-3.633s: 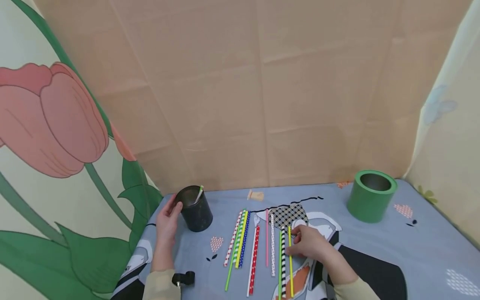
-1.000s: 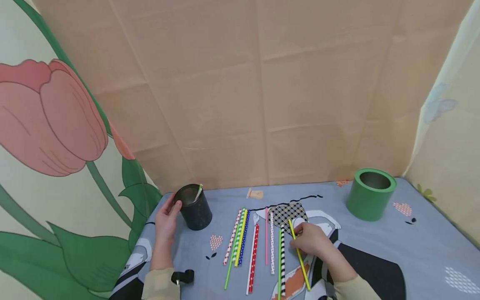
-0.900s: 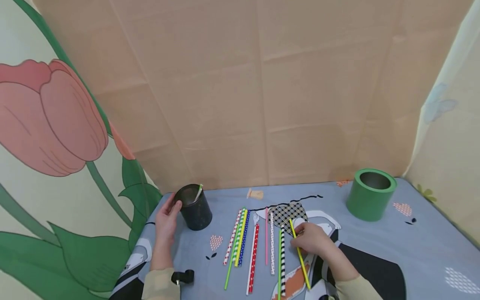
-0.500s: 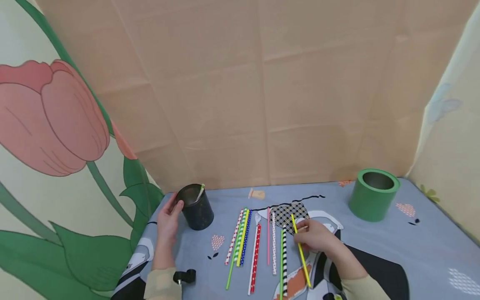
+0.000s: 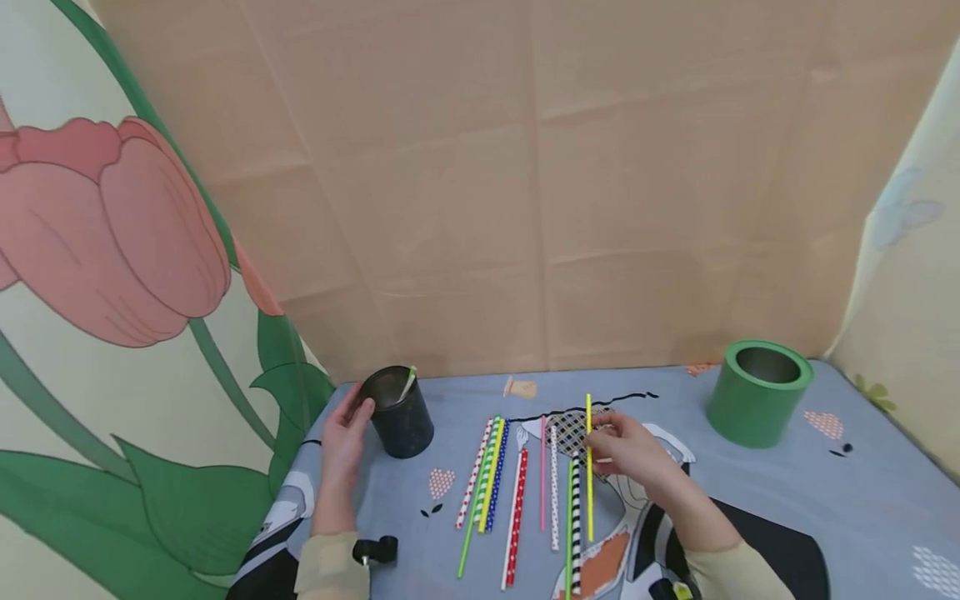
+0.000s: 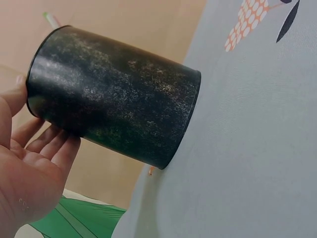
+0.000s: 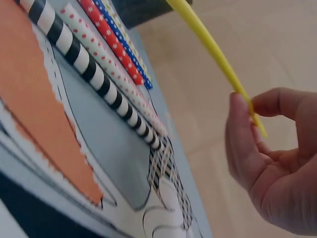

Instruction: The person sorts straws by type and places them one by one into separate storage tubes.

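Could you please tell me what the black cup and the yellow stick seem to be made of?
Black cup: probably painted metal, semi-gloss, judging by its thin rim, soft highlights and mottled surface.
Yellow stick: likely smooth plastic, given its even colour; paper remains possible.

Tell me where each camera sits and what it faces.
Head: worn on the head, looks forward and down at the blue cloth; left hand, right hand and sleeves show.
Left wrist: worn there, looks at the black cup; left hand shows.
Right wrist: worn there, looks at the held yellow straw; right hand shows.
Head and left wrist share the black cup.
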Demonstrator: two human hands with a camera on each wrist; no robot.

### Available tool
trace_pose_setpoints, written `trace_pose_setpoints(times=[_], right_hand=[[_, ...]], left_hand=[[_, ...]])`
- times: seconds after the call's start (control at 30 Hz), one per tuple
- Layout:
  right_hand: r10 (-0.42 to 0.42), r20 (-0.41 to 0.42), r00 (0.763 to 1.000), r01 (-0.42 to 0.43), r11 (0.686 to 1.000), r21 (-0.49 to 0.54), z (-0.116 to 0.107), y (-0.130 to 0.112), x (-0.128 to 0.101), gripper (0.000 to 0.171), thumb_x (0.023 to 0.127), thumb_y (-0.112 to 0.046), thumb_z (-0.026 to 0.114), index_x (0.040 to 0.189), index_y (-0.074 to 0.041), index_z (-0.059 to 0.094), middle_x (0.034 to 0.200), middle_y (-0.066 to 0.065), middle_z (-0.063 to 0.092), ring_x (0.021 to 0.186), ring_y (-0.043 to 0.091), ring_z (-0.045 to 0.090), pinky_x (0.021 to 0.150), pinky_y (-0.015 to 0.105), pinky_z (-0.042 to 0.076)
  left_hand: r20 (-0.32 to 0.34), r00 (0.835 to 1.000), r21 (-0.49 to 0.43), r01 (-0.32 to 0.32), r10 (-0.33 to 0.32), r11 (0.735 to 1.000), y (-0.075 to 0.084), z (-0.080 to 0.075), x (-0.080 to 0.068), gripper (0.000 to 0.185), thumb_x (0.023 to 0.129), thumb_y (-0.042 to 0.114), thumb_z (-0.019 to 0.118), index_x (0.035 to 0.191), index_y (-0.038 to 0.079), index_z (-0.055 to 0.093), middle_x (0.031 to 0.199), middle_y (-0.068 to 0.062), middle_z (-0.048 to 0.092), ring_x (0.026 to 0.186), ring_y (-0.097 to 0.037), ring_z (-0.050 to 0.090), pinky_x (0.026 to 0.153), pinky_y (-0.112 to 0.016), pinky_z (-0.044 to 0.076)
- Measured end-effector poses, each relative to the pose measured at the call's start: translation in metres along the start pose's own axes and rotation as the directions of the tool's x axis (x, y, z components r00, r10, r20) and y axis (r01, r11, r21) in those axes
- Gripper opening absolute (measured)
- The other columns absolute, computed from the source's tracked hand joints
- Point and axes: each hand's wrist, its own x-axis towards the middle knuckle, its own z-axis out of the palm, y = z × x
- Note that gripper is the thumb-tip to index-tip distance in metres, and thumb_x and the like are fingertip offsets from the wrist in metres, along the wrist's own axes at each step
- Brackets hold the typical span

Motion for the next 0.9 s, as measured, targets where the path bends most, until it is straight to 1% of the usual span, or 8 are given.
trace_pose_setpoints(times=[0.13,0.23,0.4,0.57,0.77,0.83,0.9], right_hand=[[-0.037,-0.014,0.999,0.038,0.995,0.088,0.010,-0.009,0.001,0.050,0.103,-0.018,0.065,0.145,0.004,0.050,0.121,0.025,0.066,0.093,0.023,0.071,0.081,0.039,0.065],[-0.053,-0.017,0.998,0.055,0.987,0.150,0.019,-0.014,0.002,0.050,0.105,-0.019,0.064,0.146,0.004,0.049,0.125,0.026,0.065,0.096,0.024,0.071,0.082,0.038,0.065],[-0.060,-0.037,0.998,0.068,0.960,0.272,0.038,-0.020,0.005,0.047,0.107,-0.022,0.063,0.145,0.003,0.051,0.134,0.027,0.064,0.102,0.023,0.072,0.085,0.034,0.064],[-0.089,-0.077,0.993,0.113,0.910,0.400,0.061,-0.030,0.006,0.036,0.108,-0.018,0.061,0.138,0.002,0.055,0.127,0.023,0.067,0.099,0.019,0.073,0.085,0.032,0.064],[-0.158,-0.081,0.984,0.177,0.836,0.519,0.088,-0.045,0.003,0.030,0.109,-0.012,0.058,0.134,0.004,0.056,0.113,0.017,0.069,0.097,0.022,0.074,0.088,0.034,0.063],[-0.174,-0.078,0.982,0.188,0.814,0.550,0.094,-0.051,0.002,0.029,0.109,-0.013,0.058,0.133,0.003,0.056,0.113,0.016,0.069,0.099,0.024,0.074,0.089,0.034,0.063],[-0.180,-0.082,0.980,0.193,0.785,0.589,0.098,-0.057,0.002,0.027,0.110,-0.014,0.058,0.131,0.002,0.056,0.114,0.016,0.069,0.100,0.024,0.074,0.090,0.034,0.063]], left_hand=[[-0.001,1.000,-0.010,-0.012,0.011,1.000,0.000,0.002,-0.001,0.062,0.108,0.028,0.069,0.162,0.008,0.047,0.165,-0.014,0.047,0.151,-0.030,0.043,0.125,-0.049,0.033],[-0.006,1.000,-0.021,-0.019,0.019,1.000,0.001,0.003,-0.001,0.061,0.108,0.026,0.069,0.161,0.007,0.047,0.164,-0.017,0.047,0.151,-0.031,0.044,0.125,-0.049,0.033],[-0.011,1.000,-0.030,-0.021,0.021,0.999,0.001,0.002,-0.002,0.060,0.108,0.024,0.069,0.162,0.007,0.047,0.164,-0.019,0.047,0.151,-0.032,0.043,0.125,-0.049,0.032],[-0.012,1.000,-0.014,-0.008,0.008,1.000,0.003,0.002,-0.002,0.061,0.108,0.026,0.069,0.162,0.008,0.048,0.164,-0.017,0.047,0.151,-0.032,0.043,0.125,-0.049,0.033],[-0.007,1.000,-0.004,-0.008,0.008,1.000,0.000,0.001,-0.001,0.061,0.108,0.027,0.069,0.162,0.008,0.048,0.164,-0.017,0.047,0.151,-0.031,0.043,0.124,-0.049,0.034],[-0.007,1.000,-0.014,-0.011,0.011,1.000,0.001,0.001,-0.001,0.061,0.108,0.027,0.069,0.162,0.007,0.047,0.164,-0.018,0.047,0.151,-0.031,0.043,0.125,-0.049,0.033],[-0.009,1.000,-0.020,-0.010,0.009,1.000,0.001,0.001,-0.002,0.061,0.108,0.026,0.069,0.162,0.007,0.047,0.164,-0.017,0.047,0.151,-0.030,0.043,0.125,-0.048,0.033]])
